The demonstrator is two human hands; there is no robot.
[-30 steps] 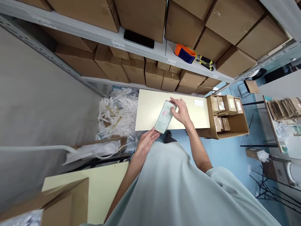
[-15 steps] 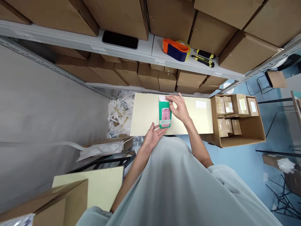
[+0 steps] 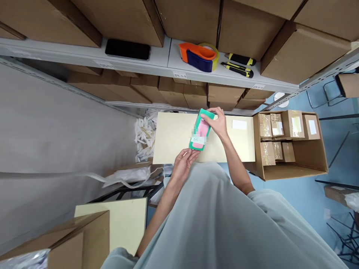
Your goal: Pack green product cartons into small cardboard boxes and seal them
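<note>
A green retail box [image 3: 202, 129] with a pink device printed on its front is tilted over the cream tabletop [image 3: 174, 138], its top leaning right. My right hand [image 3: 218, 123] grips the upper right corner, thumb across the front and fingers behind. At the lower end, my left hand [image 3: 183, 162] holds the bottom edge with its fingertips, palm partly turned up. No open flap shows at the box's top. A white label [image 3: 239, 124] lies on the tabletop, right of my right hand.
An open carton [image 3: 305, 167] with several small taped boxes stands at the right. On the shelf [image 3: 159, 61] above lie a phone [image 3: 127, 49], a tape dispenser [image 3: 199, 56] and utility knives [image 3: 239, 65]. Paper scraps [image 3: 144, 134] are heaped left of the table.
The box's white top flap has gone from sight, and the box has turned from upright to tilted right. My right hand now grips its corner; my left fingers have closed on its bottom.
</note>
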